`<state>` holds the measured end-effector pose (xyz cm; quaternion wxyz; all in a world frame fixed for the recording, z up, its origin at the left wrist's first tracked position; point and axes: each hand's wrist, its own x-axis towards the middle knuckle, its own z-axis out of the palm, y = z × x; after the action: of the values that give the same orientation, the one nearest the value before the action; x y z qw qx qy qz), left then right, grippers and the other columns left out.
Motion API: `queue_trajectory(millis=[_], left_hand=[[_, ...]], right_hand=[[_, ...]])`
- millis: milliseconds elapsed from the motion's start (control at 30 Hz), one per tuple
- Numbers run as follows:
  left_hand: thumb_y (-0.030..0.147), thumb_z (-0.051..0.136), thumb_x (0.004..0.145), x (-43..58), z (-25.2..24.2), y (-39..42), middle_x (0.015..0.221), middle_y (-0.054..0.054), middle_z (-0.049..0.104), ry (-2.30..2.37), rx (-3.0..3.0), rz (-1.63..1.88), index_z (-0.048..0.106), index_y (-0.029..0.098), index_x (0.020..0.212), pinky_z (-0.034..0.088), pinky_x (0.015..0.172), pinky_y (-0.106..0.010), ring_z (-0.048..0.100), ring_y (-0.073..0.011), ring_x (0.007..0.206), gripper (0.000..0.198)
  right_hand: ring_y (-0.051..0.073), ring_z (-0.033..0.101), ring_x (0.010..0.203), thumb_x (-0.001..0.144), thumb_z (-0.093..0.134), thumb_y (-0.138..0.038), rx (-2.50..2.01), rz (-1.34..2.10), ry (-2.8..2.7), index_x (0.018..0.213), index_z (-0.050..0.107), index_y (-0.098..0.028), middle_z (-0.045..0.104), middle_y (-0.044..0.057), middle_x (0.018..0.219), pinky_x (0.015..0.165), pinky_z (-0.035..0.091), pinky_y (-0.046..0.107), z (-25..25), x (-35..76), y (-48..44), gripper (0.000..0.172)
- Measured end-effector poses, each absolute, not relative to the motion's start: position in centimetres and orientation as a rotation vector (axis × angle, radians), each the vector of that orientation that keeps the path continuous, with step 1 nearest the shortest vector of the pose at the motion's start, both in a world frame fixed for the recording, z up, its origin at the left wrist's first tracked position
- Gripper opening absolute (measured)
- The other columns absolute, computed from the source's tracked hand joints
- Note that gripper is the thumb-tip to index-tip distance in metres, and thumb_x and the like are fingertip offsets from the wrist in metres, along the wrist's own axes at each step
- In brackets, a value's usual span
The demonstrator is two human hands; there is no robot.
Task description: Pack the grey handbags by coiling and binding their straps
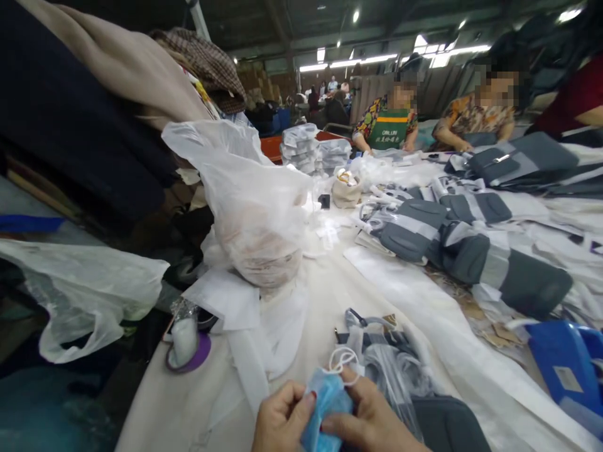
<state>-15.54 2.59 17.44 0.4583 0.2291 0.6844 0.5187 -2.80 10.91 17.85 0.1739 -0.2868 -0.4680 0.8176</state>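
Note:
A blue face mask (326, 402) with white ear loops (343, 359) is bunched up between my two hands near the bottom of the view. My left hand (282, 417) pinches its left side between thumb and fingers. From the right, my right hand (367, 417) grips the mask, thumb laid across the front. Just beyond and under my right hand lies a grey bag (445, 422) with clear plastic wrapped round its straps.
A large translucent plastic bag (259, 213) stands on the white-covered table (325, 295). Tape (188, 351) lies at the left edge. Several grey bags (414, 229) and a blue bin (560, 364) are at right. Two people (389, 129) (475, 119) work across the table.

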Motion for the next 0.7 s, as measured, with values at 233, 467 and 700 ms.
queue_trajectory(millis=[233,467,700], left_hand=[[0.059,0.052,0.077,-12.1,17.4,4.0,0.056,0.002,0.055,2.183,0.761,1.362,0.062,0.020,0.066,0.042,0.057,-0.022,0.051,-0.0137,0.056,0.041],[0.053,0.059,0.075,-10.6,18.1,5.3,0.067,-0.001,0.063,2.053,0.851,1.544,0.064,0.020,0.066,0.047,0.064,-0.022,0.057,-0.0153,0.064,0.034],[0.046,0.073,0.061,-12.8,17.7,4.6,0.094,-0.007,0.068,1.812,0.477,1.565,0.069,0.016,0.064,0.050,0.069,-0.023,0.063,-0.0218,0.086,0.030]], right_hand=[[0.017,0.052,0.074,0.084,0.050,-0.040,-1.110,1.547,-1.704,0.089,0.055,-0.021,0.055,0.002,0.082,0.068,0.043,0.027,17.0,0.9,11.7,0.020],[0.019,0.051,0.085,0.079,0.054,-0.024,-0.799,1.323,-2.010,0.087,0.059,-0.020,0.051,0.005,0.089,0.076,0.042,0.028,16.4,1.1,10.2,0.010],[0.015,0.047,0.069,0.070,0.064,-0.051,-0.892,1.970,-1.355,0.057,0.053,-0.018,0.050,-0.001,0.068,0.067,0.038,0.025,14.9,0.8,10.0,0.038]])
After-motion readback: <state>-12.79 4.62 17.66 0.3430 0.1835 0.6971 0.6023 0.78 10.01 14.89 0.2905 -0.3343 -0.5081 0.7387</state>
